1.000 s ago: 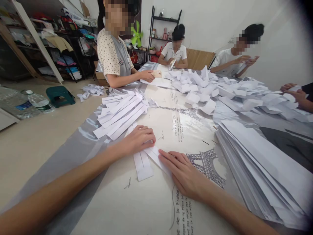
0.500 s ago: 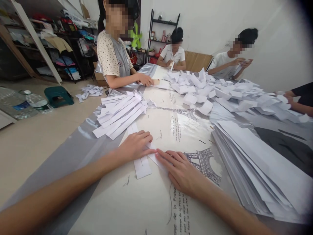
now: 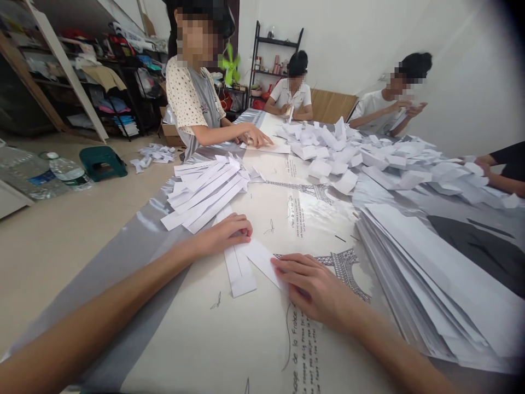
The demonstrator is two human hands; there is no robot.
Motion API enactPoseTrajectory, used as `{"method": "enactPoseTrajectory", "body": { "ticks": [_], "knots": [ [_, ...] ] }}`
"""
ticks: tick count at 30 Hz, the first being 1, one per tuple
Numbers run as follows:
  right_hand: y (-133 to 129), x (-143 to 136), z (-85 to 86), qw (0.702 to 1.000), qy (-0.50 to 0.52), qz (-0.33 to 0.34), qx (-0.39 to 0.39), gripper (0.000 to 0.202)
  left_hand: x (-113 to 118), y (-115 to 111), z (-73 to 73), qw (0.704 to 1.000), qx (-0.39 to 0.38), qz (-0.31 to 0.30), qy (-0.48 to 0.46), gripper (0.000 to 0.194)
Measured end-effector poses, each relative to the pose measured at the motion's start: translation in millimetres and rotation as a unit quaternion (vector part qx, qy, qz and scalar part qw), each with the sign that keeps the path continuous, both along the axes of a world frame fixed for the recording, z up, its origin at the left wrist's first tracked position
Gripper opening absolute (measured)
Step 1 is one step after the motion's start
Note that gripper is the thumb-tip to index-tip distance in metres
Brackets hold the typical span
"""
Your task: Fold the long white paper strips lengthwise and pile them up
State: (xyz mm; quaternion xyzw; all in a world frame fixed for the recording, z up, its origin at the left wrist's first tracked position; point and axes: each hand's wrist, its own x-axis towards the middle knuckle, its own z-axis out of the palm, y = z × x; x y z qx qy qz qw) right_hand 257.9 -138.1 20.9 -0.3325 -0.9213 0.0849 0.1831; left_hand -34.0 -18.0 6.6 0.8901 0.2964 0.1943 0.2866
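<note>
- While our left hand (image 3: 229, 234) is resting over the middle of the surface (image 3: 176, 339), its fingers are sitting curled, the thumb lying close to the index finger; we are touching paper there, but cannot tell whether we are pinching it.
- Our right hand (image 3: 315, 284) is lying lower and to the right, its fingers loosely outstretched side by side, their tips touching the slanting strip (image 3: 262, 260); we cannot tell whether the thumb is gripping it too.
- That strip is running between our hands, its lower end disappearing beneath the right one.
- Beside it, the lined strip (image 3: 241, 282) is passing under our left hand; our fingers are covering where the two meet, so we cannot tell whether they are joined.
- Beyond our left hand, loose strips (image 3: 205, 191) are lying heaped; to our right, a paper stack (image 3: 443, 268) is fanning out.
- Our forearms (image 3: 123, 306) are running out of view below, and a dark sleeve (image 3: 512, 153) is being cut off at the right edge.
</note>
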Motion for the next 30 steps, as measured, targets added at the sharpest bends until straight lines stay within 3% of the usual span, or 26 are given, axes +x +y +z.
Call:
{"method": "enactPoseTrajectory", "body": {
  "ticks": [3,11,15,18,24,26,28,30],
  "knots": [
    [2,0,-3.1,1.000,0.020,-0.008,-0.006,0.032,-4,1,-0.8,0.999,0.044,-0.006,0.009,0.026],
    [5,0,-10.2,0.987,0.111,-0.081,-0.084,0.024,-11,2,1.1,0.999,0.026,0.002,-0.020,0.033],
    [4,3,-3.4,0.967,0.103,-0.190,-0.136,0.017,-13,4,-2.2,0.998,0.061,0.019,0.001,0.028],
    [6,10,0.0,0.954,0.089,-0.251,-0.141,0.011,-13,3,-2.0,0.998,0.061,-0.007,0.003,0.024],
    [10,20,2.8,0.952,0.054,-0.245,-0.177,0.005,-10,-2,9.8,0.999,0.007,-0.049,-0.013,0.023],
    [10,21,5.1,0.958,0.038,-0.221,-0.179,0.016,-9,-4,14.8,0.998,0.019,-0.063,-0.019,0.021],
    [9,21,7.6,0.967,0.015,-0.196,-0.163,0.024,-8,-8,19.4,0.993,0.088,-0.077,-0.007,0.018],
    [7,21,9.9,0.979,-0.020,-0.172,-0.110,0.026,-4,-14,23.0,0.976,0.206,-0.071,0.015,0.021]
  ]
}}
